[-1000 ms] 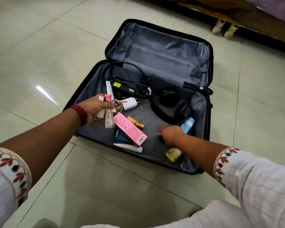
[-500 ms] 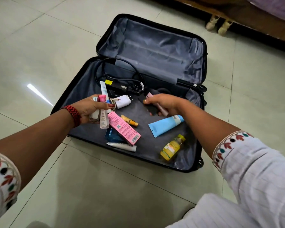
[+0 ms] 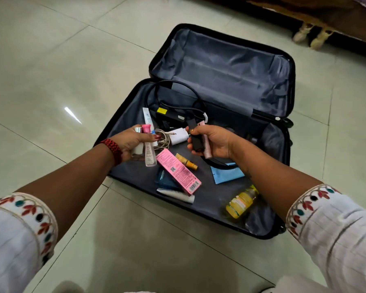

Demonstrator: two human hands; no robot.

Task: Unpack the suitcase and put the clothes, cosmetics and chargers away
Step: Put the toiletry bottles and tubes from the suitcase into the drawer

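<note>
A black suitcase (image 3: 283,85) lies open on the tiled floor, its grey lining bare in the lid. My left hand (image 3: 129,142) grips a pink-capped clear bottle (image 3: 149,153) together with a second small bottle. My right hand (image 3: 216,141) is raised over the case, closed on a black tube (image 3: 195,137) and a thin pink one. Loose in the lower half lie a white charger (image 3: 179,136) with coiled cable, a black adapter with cord (image 3: 173,115), a pink box (image 3: 179,171), a small orange tube (image 3: 186,161), a blue tube (image 3: 226,174) and a yellow bottle (image 3: 241,203).
A dark blue packet (image 3: 165,179) and a white tube (image 3: 175,195) lie under the pink box. A wooden bed frame (image 3: 325,15) runs along the far right, with a pair of pale shoes (image 3: 311,35) under it. Glossy floor tiles surround the case.
My right hand left the blue tube near the case's front, reached to the middle, picked up the black and pink tubes, and lifted them. The left hand kept holding its bottles.
</note>
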